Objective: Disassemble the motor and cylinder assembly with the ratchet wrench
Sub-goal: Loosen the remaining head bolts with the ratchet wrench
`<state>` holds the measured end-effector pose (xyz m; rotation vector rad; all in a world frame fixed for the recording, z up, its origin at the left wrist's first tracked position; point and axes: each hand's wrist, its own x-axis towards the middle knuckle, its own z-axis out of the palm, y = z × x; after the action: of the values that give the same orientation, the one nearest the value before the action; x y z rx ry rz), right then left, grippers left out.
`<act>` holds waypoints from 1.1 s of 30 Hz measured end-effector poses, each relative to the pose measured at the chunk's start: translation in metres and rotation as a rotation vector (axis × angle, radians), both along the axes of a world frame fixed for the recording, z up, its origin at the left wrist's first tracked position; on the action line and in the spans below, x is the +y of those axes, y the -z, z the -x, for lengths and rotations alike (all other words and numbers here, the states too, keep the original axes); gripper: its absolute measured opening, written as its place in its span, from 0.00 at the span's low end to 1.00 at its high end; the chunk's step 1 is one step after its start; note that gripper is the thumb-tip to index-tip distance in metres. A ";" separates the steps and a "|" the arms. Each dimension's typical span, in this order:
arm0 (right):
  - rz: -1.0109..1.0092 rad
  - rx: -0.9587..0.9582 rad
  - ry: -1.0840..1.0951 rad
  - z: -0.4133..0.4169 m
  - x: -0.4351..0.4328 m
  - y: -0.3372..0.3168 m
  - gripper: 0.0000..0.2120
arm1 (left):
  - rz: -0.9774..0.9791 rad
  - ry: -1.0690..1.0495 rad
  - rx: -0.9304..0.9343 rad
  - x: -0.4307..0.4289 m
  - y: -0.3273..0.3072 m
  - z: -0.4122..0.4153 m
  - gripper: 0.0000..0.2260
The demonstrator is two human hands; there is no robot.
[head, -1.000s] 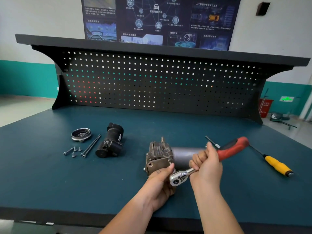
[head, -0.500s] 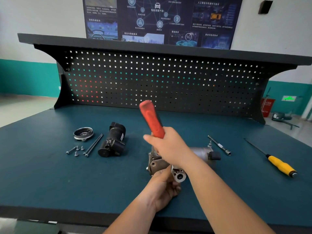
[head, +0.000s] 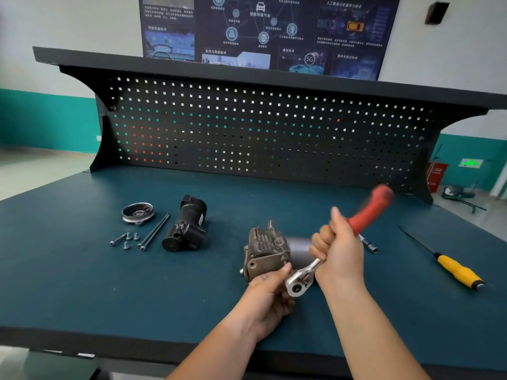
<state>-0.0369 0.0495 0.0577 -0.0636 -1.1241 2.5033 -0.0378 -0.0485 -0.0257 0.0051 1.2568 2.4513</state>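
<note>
The motor and cylinder assembly, a brownish ribbed block with a grey cylinder behind it, lies near the bench's front middle. My left hand grips its near end, thumb up against the block. The ratchet wrench has its chrome head at the assembly's near right corner. Its red handle slants up to the right and looks blurred. My right hand grips the handle's lower part.
A black motor part, a round metal cover, long bolts and small screws lie at the left. An extension bar and a yellow-handled screwdriver lie at the right. A pegboard backs the bench.
The wrench handle swung from pointing right to up-left half a second ago, and is now back to the right. My left hand stayed on the assembly.
</note>
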 end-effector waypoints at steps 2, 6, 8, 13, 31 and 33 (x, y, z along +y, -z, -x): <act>0.206 -0.057 0.052 -0.002 0.009 0.011 0.19 | 0.011 0.004 0.003 0.001 0.000 0.000 0.08; 0.541 -0.100 0.064 -0.009 0.014 0.034 0.20 | 0.025 0.002 0.001 0.001 0.001 -0.001 0.08; 0.540 -0.087 0.080 -0.010 0.012 0.037 0.20 | 0.031 -0.002 0.001 0.000 0.001 -0.002 0.09; 0.175 0.027 0.140 -0.009 -0.001 0.015 0.18 | -0.001 -0.023 -0.028 -0.001 0.000 -0.001 0.08; -1.167 0.137 -0.206 0.004 -0.057 -0.014 0.19 | 0.001 0.000 -0.036 -0.003 0.002 0.000 0.07; -0.963 0.110 -0.189 0.004 -0.050 -0.013 0.18 | 0.000 -0.005 -0.027 -0.002 0.002 0.001 0.05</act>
<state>-0.0406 -0.0002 0.0710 0.4511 -2.2111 1.8104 -0.0386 -0.0505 -0.0275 -0.0314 1.2463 2.4479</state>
